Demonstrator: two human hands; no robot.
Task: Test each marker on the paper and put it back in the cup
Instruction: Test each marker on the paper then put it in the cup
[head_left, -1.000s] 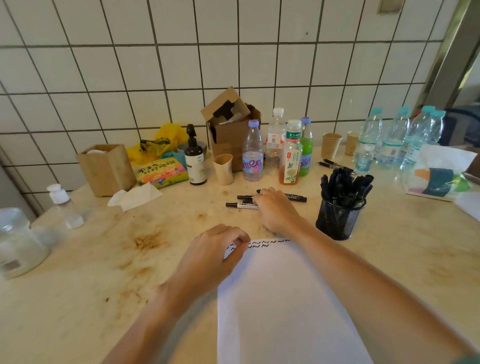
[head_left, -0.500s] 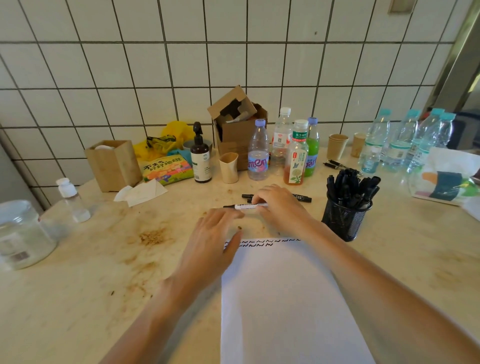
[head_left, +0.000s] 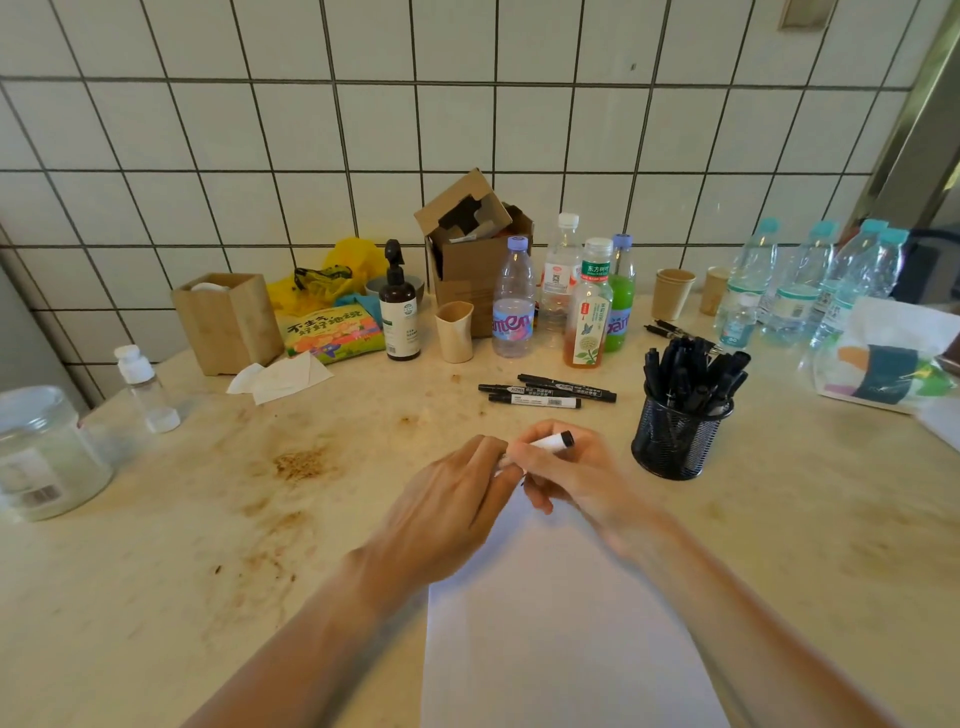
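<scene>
A white-barrelled marker (head_left: 550, 442) with a black end is held over the top edge of the white paper (head_left: 561, 623). My right hand (head_left: 576, 475) grips its barrel. My left hand (head_left: 452, 512) closes its fingers on the marker's left end, which is hidden under them. The black mesh cup (head_left: 675, 441), full of several black markers, stands just right of my hands. Three more markers (head_left: 545, 393) lie on the counter behind my hands. The squiggles at the paper's top are covered by my hands.
Bottles (head_left: 514, 306), a cardboard box (head_left: 467, 249), paper cups (head_left: 671, 292) and a pump bottle (head_left: 399, 312) line the tiled wall. A wooden box (head_left: 228, 322) and tissue (head_left: 280, 379) sit at the left, a glass jar (head_left: 47, 452) at far left. Water bottles (head_left: 810, 286) stand at the right.
My right hand picked one marker from the counter and brought it back over the paper's top edge. My left hand moved up to take hold of its left end.
</scene>
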